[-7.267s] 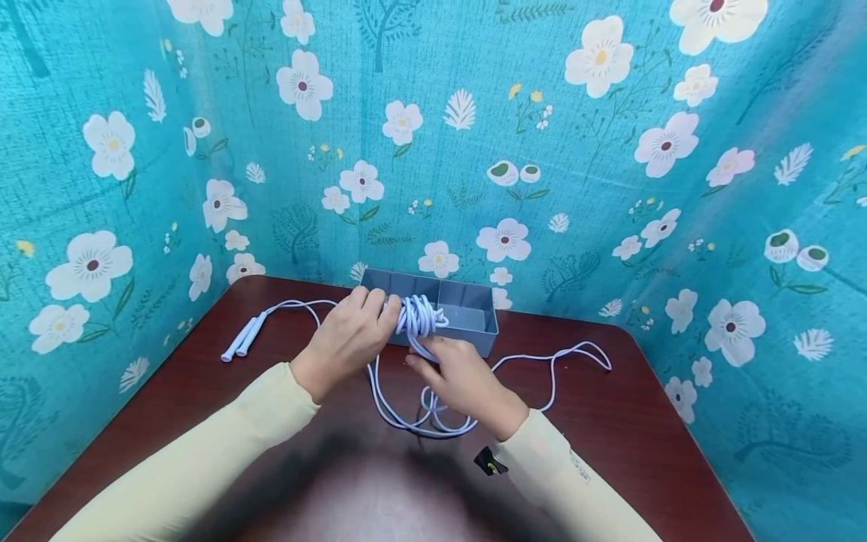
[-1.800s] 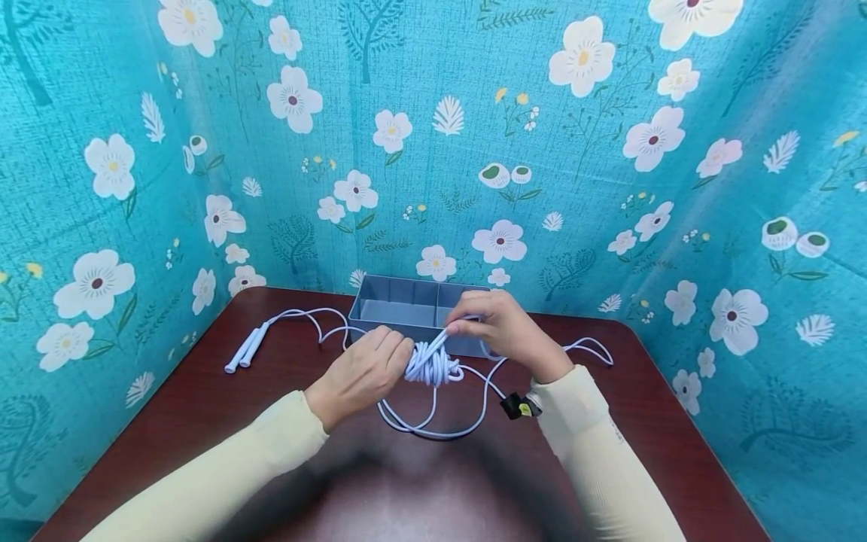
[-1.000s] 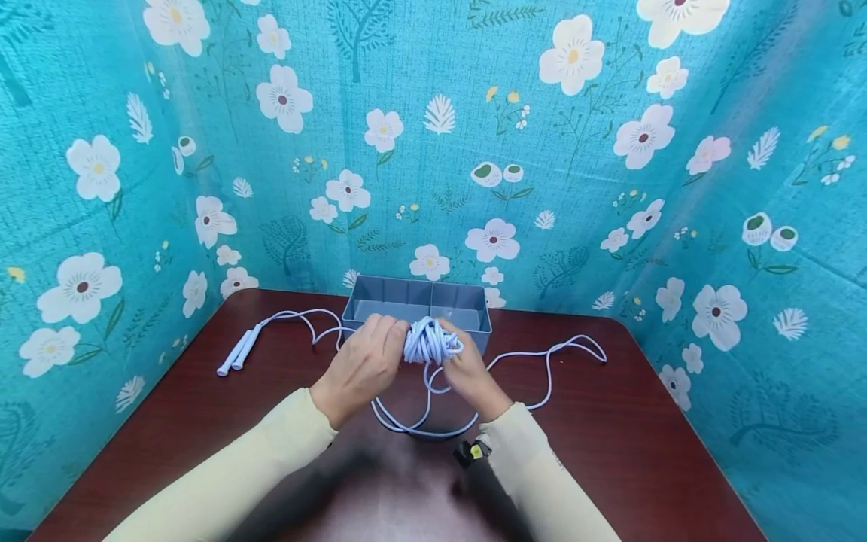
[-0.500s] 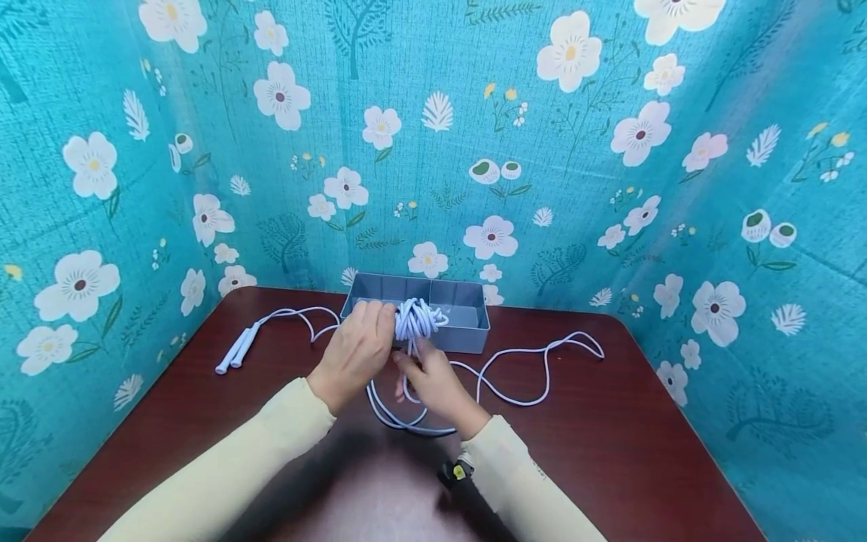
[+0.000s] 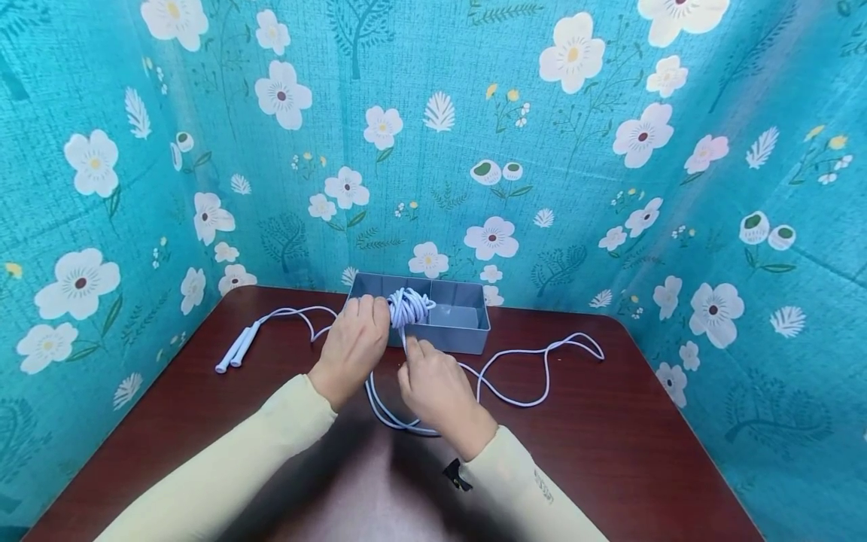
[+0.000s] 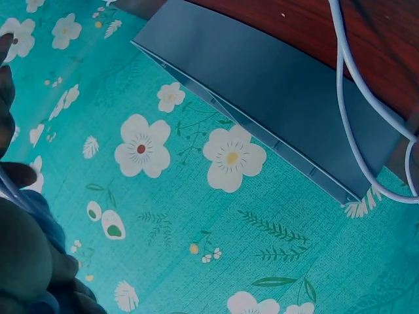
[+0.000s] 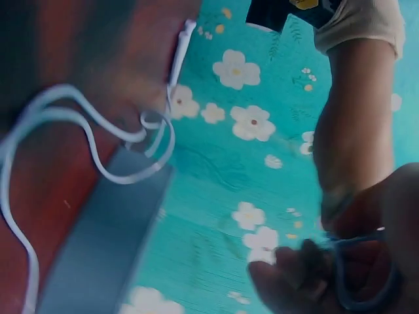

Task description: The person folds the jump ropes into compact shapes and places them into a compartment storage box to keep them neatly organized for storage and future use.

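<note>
White skipping rope (image 5: pixel 515 369) trails in loose loops across a dark red-brown wooden table (image 5: pixel 643 452), with part of it wound into a bundle (image 5: pixel 409 306) held just above the near edge of a grey divided tray (image 5: pixel 467 316) at the back of the table. The left hand (image 5: pixel 352 346) has its fingers curled round the bundle, and the right hand (image 5: pixel 436 388), just below it, pinches a strand running down from the bundle. Both rope handles (image 5: pixel 235 350) lie side by side on the table, well to the left, near the teal floral backdrop (image 5: pixel 609 150).
</note>
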`<state>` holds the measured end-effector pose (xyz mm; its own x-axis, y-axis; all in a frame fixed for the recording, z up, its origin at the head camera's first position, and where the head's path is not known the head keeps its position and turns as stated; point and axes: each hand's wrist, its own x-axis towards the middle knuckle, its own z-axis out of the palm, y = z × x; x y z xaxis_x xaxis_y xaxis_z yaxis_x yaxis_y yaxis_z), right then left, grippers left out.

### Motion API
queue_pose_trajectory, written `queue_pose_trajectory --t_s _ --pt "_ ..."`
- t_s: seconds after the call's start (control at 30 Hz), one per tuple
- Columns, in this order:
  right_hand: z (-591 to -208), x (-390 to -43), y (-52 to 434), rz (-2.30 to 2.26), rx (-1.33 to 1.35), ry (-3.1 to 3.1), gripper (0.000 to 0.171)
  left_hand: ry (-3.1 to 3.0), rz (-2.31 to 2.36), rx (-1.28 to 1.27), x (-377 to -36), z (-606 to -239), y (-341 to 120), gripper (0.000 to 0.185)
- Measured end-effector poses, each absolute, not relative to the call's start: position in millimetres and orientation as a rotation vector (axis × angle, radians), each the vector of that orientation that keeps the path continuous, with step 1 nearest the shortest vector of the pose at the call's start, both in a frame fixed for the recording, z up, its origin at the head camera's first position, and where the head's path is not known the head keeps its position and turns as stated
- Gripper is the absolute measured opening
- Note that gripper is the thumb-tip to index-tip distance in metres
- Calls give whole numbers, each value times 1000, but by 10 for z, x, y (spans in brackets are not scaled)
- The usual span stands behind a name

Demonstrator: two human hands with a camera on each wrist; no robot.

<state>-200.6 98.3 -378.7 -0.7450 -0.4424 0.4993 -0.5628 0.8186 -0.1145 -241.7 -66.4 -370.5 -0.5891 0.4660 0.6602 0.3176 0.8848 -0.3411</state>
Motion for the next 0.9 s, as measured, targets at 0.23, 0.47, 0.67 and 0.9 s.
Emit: queue_pose_trajectory --t_s 0.23,0.47,0.67,0.9 --pt "-3630 -1904 1031 103 883 -2240 28 -2286 210 -536 -2395 -3710 -670 26" --pt "-3456 -1844 1124 218 1136 -2126 12 -2270 180 -574 -2400 -3819 -724 28" --pt "-3330 -1897 1242 297 1239 -2055 17 -2264 160 -629 -2375 -3882 -748 28" --pt "-3203 -1994 1328 372 1343 -2058 11 -2268 157 -725 -2295 -3911 -679 26"
